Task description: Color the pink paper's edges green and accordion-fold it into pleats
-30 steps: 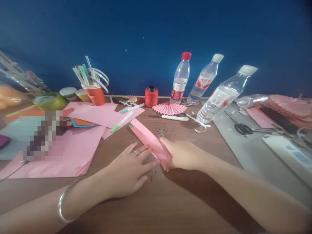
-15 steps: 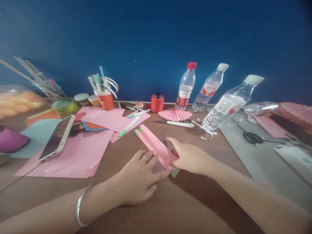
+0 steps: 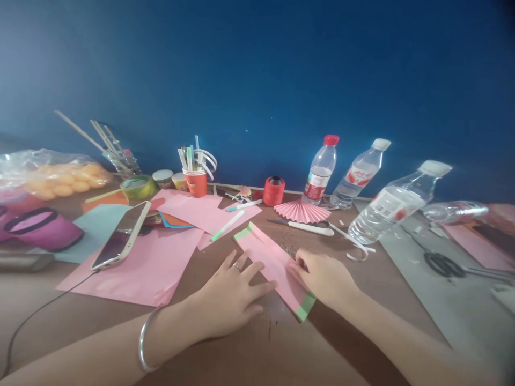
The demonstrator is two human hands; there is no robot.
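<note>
A long pink paper strip with green bands at both ends lies flat on the brown table, running from far left to near right. My left hand lies flat on the table with its fingers spread, the fingertips pressing the strip's left edge; a ring and a silver bangle show on it. My right hand rests palm down on the strip's near right part, fingers stretched toward the middle of the paper.
Pink sheets and a phone lie to the left. An orange cup of pens, a red thread spool, a pink paper fan, a white knife and water bottles stand behind. Scissors lie right.
The pink strip, held raised and folded in my right hand before, now lies flat and unfolded on the table. My right hand let go of it and presses it. The view tilted upward.
</note>
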